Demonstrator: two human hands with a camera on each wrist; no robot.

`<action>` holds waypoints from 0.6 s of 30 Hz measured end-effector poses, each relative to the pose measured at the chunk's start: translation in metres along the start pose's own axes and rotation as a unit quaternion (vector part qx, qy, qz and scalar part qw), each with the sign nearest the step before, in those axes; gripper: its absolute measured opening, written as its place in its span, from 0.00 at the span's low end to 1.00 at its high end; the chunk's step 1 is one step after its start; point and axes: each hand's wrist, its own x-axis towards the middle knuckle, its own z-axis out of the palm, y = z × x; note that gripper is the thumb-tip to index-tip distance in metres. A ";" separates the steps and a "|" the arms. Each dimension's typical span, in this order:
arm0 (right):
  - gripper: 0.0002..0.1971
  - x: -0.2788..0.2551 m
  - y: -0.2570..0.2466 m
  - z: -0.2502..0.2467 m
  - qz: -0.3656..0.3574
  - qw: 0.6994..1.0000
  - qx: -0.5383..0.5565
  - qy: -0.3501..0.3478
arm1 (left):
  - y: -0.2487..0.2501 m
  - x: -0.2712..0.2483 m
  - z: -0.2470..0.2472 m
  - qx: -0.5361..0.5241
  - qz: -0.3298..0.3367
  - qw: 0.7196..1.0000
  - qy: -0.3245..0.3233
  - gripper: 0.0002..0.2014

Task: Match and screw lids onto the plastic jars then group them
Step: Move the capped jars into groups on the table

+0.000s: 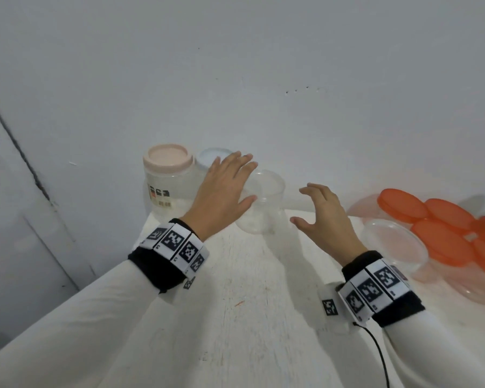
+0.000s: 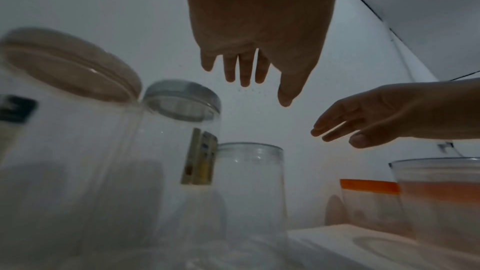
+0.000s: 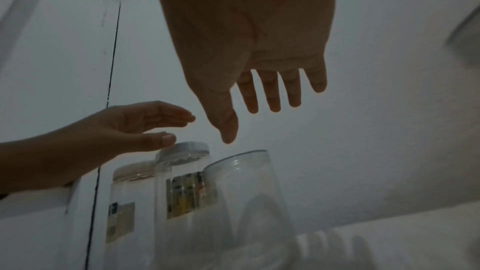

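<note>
Open jar [image 1: 265, 203] stands free between both hands.

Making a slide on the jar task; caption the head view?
Both open hands, left hand and right hand, flank an uncapped clear jar beside two lidded jars.

My left hand [image 1: 224, 191] hides most of the blue-lidded jar [image 1: 207, 159]; orange lids [image 1: 445, 219] are cut off at the right edge.

Pale jars, orange lids, checkered wristbands

A clear jar [image 1: 263, 203] stands lidless by a pink-lidded jar [image 1: 167, 180] and a pale-blue-lidded jar [image 1: 212, 158]; orange lids [image 1: 443, 222] lie on the white tabletop [image 1: 249, 317]; black wristbands [image 1: 171, 253] carry black-and-white square markers over white sleeves [image 1: 67, 331].
</note>
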 end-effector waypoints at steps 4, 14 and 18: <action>0.27 -0.028 0.028 -0.023 0.026 0.999 -0.040 0.024 | 0.019 0.004 0.025 -0.045 0.036 0.998 -0.033 0.25; 0.35 -0.076 0.087 -0.063 0.108 0.976 -0.154 -0.113 | 0.040 0.019 0.059 -0.038 -0.050 0.992 -0.105 0.23; 0.39 -0.065 0.091 -0.068 0.064 0.977 -0.097 -0.180 | 0.040 0.021 0.065 -0.098 -0.092 0.989 -0.065 0.18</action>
